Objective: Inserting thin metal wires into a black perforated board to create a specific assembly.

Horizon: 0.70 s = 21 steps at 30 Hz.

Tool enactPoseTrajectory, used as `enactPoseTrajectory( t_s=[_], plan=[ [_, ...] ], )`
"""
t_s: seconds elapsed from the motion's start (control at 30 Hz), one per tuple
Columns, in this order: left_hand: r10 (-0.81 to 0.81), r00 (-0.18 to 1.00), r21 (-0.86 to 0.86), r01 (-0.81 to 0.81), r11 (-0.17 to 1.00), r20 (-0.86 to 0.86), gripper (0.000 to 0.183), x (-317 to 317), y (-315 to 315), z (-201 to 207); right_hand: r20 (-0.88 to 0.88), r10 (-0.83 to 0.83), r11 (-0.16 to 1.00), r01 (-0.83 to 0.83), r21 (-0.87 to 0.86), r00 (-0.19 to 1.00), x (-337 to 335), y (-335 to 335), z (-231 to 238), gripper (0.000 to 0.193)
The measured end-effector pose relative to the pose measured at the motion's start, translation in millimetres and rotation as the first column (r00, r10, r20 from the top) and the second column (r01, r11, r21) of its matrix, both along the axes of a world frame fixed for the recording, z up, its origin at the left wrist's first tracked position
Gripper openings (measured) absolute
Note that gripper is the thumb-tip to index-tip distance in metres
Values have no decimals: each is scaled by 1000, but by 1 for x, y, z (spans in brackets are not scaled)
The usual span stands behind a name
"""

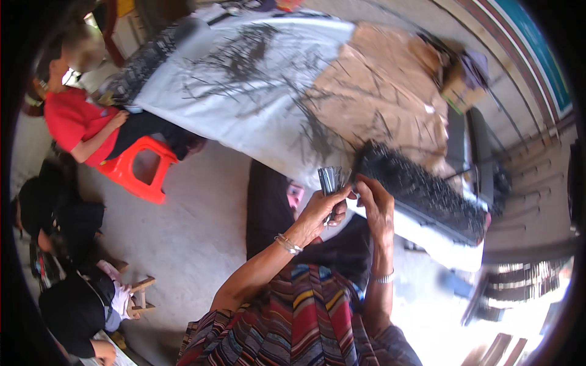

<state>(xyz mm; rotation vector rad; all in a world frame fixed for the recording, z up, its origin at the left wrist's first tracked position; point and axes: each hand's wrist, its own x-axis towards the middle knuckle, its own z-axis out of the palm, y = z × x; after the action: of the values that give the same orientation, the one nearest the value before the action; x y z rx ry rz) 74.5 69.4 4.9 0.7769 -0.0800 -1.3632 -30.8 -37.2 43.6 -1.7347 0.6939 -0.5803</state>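
Note:
My left hand [328,211] is closed around a bundle of thin, dark, shiny strips [330,179], whose ends fan out above the fist. Close by on its right is my right hand [376,204], its thumb and fingers drawn together by the bundle. Whatever sits between those fingertips is too small to make out. Just beyond the right hand lies a long black tray [427,198], packed with small dark bristly pieces, on the near right part of the table.
Many thin dark strips [244,55] lie scattered over the white sheet [213,119] and brown paper [390,73] on the table. At left a person in red [91,125] sits by a red plastic stool [145,168]. People in black are at lower left. A carton [462,88] stands at back right.

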Motion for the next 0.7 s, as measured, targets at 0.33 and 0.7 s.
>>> enactPoseTrajectory(
  t_s=[0.33,0.7],
  plan=[
    [-201,962,102,184,978,187,34,-57,0,-2,15,-9,956,4,292,1000,-61,-6,9,13],
    [83,994,201,-95,975,66,37,-46,-10,-34,108,-361,734,353,-580,926,-37,-51,18,11]
  ],
)
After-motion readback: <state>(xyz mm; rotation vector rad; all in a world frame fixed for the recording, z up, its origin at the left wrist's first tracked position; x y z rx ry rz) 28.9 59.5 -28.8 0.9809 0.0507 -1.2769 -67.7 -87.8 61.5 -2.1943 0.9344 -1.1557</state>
